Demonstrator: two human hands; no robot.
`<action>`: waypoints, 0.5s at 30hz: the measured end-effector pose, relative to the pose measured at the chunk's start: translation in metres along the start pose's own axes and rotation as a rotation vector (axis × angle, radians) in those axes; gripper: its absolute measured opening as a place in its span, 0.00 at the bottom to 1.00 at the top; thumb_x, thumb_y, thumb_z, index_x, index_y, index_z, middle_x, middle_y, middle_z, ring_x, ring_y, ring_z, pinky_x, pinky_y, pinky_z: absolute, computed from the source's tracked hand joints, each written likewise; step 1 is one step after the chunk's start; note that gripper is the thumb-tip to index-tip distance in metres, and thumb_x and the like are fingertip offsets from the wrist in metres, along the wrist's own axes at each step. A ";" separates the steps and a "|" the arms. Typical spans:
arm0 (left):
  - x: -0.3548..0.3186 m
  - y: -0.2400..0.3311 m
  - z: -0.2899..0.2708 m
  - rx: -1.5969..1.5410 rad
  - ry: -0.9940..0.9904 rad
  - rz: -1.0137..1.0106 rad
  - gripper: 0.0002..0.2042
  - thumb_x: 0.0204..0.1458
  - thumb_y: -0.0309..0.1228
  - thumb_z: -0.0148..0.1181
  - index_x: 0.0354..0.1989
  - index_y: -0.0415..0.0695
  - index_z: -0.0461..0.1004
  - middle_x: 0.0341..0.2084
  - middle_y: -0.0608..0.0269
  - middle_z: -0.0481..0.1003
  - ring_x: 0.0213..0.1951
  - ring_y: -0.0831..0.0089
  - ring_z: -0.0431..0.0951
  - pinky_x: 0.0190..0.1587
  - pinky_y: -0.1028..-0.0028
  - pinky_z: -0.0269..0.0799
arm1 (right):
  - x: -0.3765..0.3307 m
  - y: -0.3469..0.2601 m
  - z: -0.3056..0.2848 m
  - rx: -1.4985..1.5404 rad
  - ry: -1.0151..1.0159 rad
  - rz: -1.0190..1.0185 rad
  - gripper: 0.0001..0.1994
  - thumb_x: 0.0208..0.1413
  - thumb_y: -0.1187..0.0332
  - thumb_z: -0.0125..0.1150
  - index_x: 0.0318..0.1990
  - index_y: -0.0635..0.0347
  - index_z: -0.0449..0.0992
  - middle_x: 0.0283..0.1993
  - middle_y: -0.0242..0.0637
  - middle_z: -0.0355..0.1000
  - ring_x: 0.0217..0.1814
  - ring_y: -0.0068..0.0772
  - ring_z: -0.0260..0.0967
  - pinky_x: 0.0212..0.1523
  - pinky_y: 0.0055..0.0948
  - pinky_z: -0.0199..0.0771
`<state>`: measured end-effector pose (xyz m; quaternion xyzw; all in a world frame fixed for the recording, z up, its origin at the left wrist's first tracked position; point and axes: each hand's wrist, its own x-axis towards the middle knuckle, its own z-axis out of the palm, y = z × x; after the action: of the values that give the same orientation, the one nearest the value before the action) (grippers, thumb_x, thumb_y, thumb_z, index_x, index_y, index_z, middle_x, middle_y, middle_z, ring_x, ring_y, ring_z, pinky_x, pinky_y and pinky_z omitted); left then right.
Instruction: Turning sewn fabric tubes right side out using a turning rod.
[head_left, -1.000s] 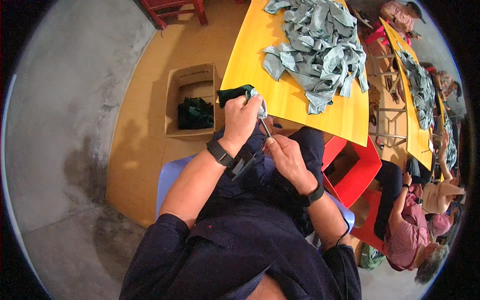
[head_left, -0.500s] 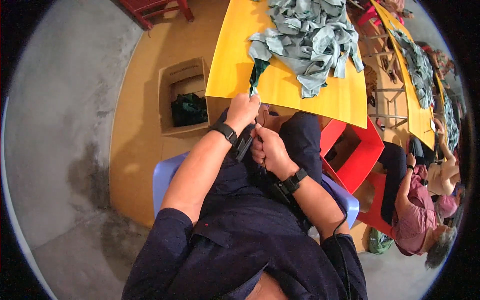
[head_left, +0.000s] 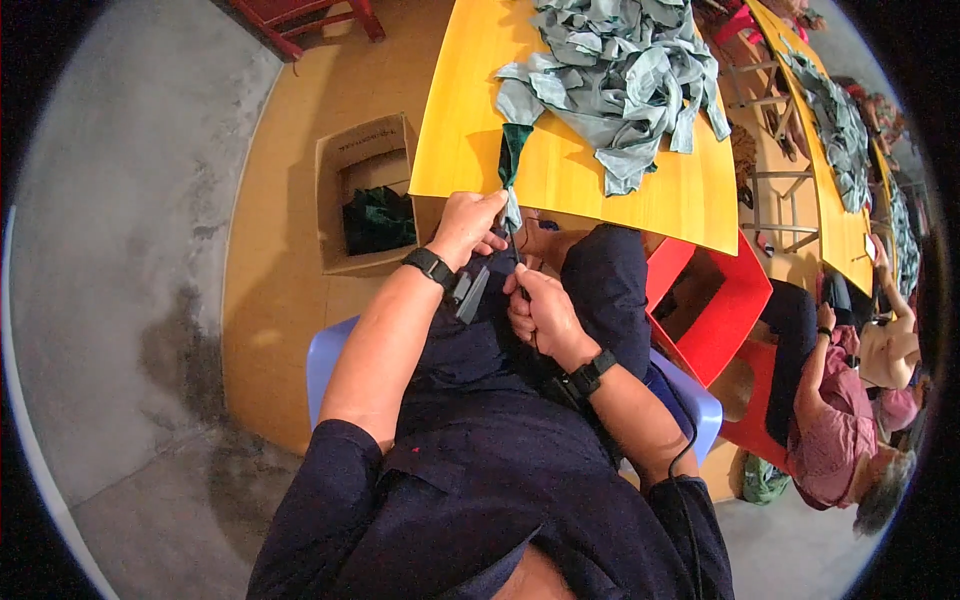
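A dark green and grey cloth strip (head_left: 511, 155) runs from the grey pile over the table's near edge. My left hand (head_left: 468, 228) pinches it there between thumb and finger, its other fingers loosely curled. Below it, a thin dark length (head_left: 517, 250) stretches down from the cloth to my right hand (head_left: 545, 312), which is closed around it above my lap. I cannot tell whether this length is a slim rod or the strip's own narrow end. The heap of grey-green cloth pieces (head_left: 630, 80) lies on the yellow table (head_left: 460, 130).
A cardboard box (head_left: 330, 200) with dark green cloth inside stands on the floor left of the table. A red open box (head_left: 725, 335) sits right of my knee. Another person (head_left: 835, 440) sits farther right, near other yellow tables.
My left hand has shifted slightly left and down, its lower fingers loosening. A gap between the hands now shows the thin dark length, and the green strip lies flatter and wider.
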<state>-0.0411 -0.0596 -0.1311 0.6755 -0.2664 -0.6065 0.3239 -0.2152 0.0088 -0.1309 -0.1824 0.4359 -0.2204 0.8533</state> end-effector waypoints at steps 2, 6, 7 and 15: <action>0.001 -0.002 0.001 0.019 -0.016 0.031 0.18 0.58 0.42 0.56 0.35 0.35 0.74 0.29 0.59 0.75 0.18 0.68 0.79 0.14 0.79 0.66 | 0.001 0.002 -0.002 -0.026 0.014 -0.012 0.16 0.67 0.56 0.44 0.32 0.58 0.68 0.15 0.26 0.56 0.10 0.22 0.49 0.10 0.25 0.49; 0.003 -0.006 -0.003 0.067 -0.057 0.086 0.15 0.57 0.38 0.59 0.32 0.33 0.76 0.24 0.61 0.75 0.18 0.72 0.77 0.14 0.80 0.65 | -0.005 0.002 -0.004 -0.155 0.095 -0.027 0.16 0.66 0.58 0.46 0.30 0.59 0.68 0.15 0.27 0.58 0.10 0.22 0.51 0.10 0.25 0.50; 0.004 -0.008 -0.004 0.066 -0.058 0.083 0.15 0.57 0.38 0.59 0.32 0.33 0.76 0.24 0.61 0.75 0.18 0.72 0.77 0.14 0.80 0.65 | -0.007 0.002 -0.004 -0.152 0.101 -0.029 0.16 0.66 0.58 0.47 0.30 0.59 0.68 0.15 0.28 0.58 0.10 0.22 0.51 0.10 0.25 0.51; 0.010 -0.016 -0.006 0.024 0.017 0.178 0.09 0.50 0.29 0.64 0.26 0.35 0.75 0.19 0.60 0.76 0.14 0.75 0.75 0.13 0.78 0.66 | -0.006 0.003 0.000 -0.311 0.213 -0.053 0.16 0.65 0.59 0.48 0.29 0.60 0.69 0.15 0.27 0.58 0.10 0.21 0.51 0.10 0.24 0.51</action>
<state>-0.0345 -0.0558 -0.1496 0.6582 -0.3297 -0.5663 0.3706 -0.2176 0.0148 -0.1285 -0.2991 0.5474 -0.1910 0.7579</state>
